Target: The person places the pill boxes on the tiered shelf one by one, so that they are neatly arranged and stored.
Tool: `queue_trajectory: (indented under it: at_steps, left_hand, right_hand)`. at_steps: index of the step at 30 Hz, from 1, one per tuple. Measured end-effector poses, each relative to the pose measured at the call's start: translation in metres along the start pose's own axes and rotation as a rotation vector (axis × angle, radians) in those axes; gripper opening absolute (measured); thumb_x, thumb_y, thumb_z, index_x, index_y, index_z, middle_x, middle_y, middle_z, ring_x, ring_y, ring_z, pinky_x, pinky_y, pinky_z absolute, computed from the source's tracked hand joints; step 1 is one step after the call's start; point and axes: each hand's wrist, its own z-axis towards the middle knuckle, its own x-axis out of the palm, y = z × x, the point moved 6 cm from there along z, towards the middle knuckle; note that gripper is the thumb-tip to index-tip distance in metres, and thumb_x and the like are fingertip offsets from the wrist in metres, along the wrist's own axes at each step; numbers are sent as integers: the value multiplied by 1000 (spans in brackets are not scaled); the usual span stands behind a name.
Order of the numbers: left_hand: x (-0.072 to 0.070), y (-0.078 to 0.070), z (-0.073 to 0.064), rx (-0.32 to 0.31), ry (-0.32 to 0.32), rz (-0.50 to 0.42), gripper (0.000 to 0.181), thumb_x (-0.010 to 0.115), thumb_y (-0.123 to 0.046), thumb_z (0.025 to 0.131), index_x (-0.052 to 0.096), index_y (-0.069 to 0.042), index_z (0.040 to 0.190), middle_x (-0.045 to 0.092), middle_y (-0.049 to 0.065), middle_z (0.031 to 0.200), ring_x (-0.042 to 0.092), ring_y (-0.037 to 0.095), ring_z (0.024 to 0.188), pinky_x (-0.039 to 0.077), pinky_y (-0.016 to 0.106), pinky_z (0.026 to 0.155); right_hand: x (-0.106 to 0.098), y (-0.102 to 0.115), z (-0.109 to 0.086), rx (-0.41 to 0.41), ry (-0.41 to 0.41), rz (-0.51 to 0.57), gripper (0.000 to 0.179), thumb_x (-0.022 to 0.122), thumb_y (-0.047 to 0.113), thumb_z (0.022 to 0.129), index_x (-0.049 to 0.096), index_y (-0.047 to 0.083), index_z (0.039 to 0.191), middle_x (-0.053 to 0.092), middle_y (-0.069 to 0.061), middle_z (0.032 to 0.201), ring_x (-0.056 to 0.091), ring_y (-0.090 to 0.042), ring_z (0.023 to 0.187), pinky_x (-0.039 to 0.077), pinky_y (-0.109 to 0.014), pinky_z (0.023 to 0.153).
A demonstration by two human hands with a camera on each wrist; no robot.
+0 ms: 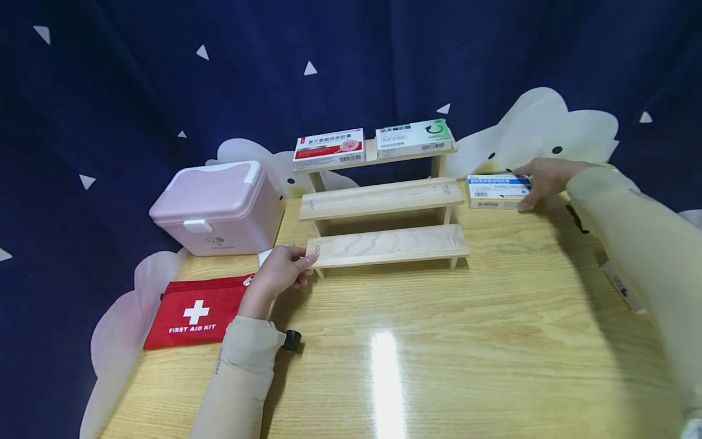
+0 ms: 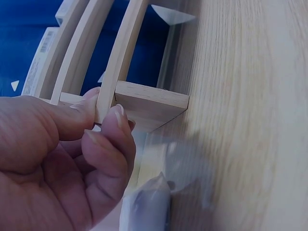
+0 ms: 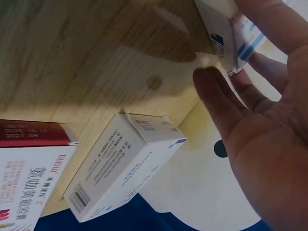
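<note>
Left hand at the left end of the wooden step shelf. Thumb and fingers pinch the end of the lowest step; the left wrist view shows the board's edge clamped between thumb tip and forefinger.

Right hand reaches out to the blue and white box, which lies flat on the surface just right of the shelf's middle step. Fingers are curled over the box's far edge and right end, thumb at its near side, gripping it. Right wrist view: fingertips wrapped on the box end, palm open below it.

Shelf stands on the wooden surface, three steps rising toward the back. Top step carries a red and white box on the left and a green and white box on the right, side by side, nearly touching.

Pink case with a lid and white latch sits left of the shelf. Red first aid pouch lies flat in front of it, just beside the left wrist.

Right wrist view also shows two more boxes lying near the surface's edge: a white box and a dark red box.
</note>
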Motion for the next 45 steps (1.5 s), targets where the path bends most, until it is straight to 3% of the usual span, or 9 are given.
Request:
queue_trajectory:
  at_steps: [2,6,9,16,23,33,41,45]
  left_hand:
    - [-1,0,-1,4,1,-1,23,63,-19,99,66,3,107,63,16,82,58,17,61,50,27,57]
    - [-2,-1,-1,19,2,-6,24,62,-18,100,65,4,107,63,16,80,58,17,59,50,27,56]
    - [-3,-1,-2,23,1,-13,24,61,-17,100,64,6,108,63,14,79,57,15,58,50,26,55]
    - [0,-3,-5,29,12,-12,26,58,-19,102,64,6,106,62,11,76,57,14,60,50,25,55]
    - [0,1,-5,29,15,-21,27,58,-18,102,64,7,110,64,14,78,58,13,58,49,24,54]
    - [-2,-6,-4,47,28,-8,26,58,-19,102,64,5,107,62,11,75,57,13,59,48,24,54]
    - [-3,-6,-5,40,28,-2,25,57,-20,103,65,3,100,62,13,75,57,15,61,47,25,54]
    - [-2,-5,-6,35,27,-7,25,57,-21,103,65,3,101,62,11,75,57,14,62,48,25,55]
  right_hand:
    - [0,2,-7,17,1,2,112,90,46,67,33,-12,145,44,-39,132,45,-48,118,29,-67,104]
    - [2,13,-24,-71,-47,-35,102,89,45,70,42,-15,138,49,-38,130,48,-52,119,33,-65,102]
    - [7,19,-36,-105,-90,-53,97,87,47,72,47,-15,135,53,-35,128,52,-46,115,36,-63,100]
    - [24,25,-69,-27,-133,30,107,87,55,67,45,-11,140,55,-31,124,50,-33,98,41,-55,91]
    - [28,36,-108,-60,-195,-33,104,86,56,68,47,-7,141,50,-27,115,47,-31,90,42,-48,79]
    - [18,63,-172,-108,-287,-68,98,87,50,70,49,-7,140,50,-20,108,49,-24,82,40,-37,68]
    - [20,91,-209,-124,-312,-33,99,89,52,65,52,-1,140,50,-17,121,57,-23,94,48,-38,76]
    - [21,111,-222,-217,-350,-22,95,93,44,64,55,-3,137,52,-14,120,61,-20,94,51,-34,76]
